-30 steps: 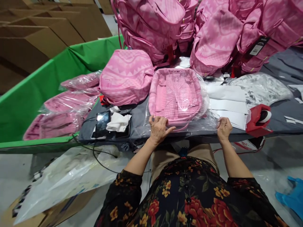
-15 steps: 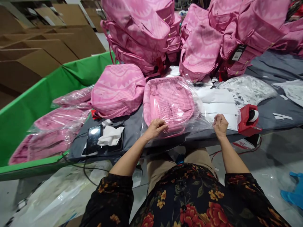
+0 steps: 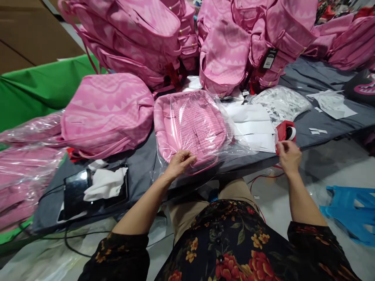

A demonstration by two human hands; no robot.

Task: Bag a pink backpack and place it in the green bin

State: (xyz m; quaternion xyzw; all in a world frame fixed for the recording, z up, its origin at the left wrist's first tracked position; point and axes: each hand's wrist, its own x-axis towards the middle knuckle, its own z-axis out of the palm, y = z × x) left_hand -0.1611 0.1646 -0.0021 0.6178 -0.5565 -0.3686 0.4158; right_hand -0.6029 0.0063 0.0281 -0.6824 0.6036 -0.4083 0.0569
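Observation:
A pink backpack (image 3: 191, 128) lies inside a clear plastic bag (image 3: 234, 142) at the table's front edge. At the bag's near left edge, my left hand (image 3: 179, 163) is closed, thumb and fingers pinching the plastic. My right hand (image 3: 290, 158) is at the near side of a red tape dispenser (image 3: 284, 132) holding a white-cored roll. Its fingertips are pinched together by the dispenser; what lies between them is too small to make out. White paper sheets (image 3: 252, 128) lie between the bagged backpack and the dispenser.
An unbagged pink backpack (image 3: 108, 111) lies left, behind a black tablet-like device (image 3: 77, 191) with a crumpled white cloth (image 3: 107, 183). Stacked pink backpacks (image 3: 131, 39) line the back. A green-sided bin (image 3: 38, 84) holds bagged backpacks. A blue plastic stool (image 3: 350, 207) stands right.
My right hand has left the bag's right edge and moved right to the tape dispenser. My left hand keeps its pinch on the bag. The view has shifted to the right.

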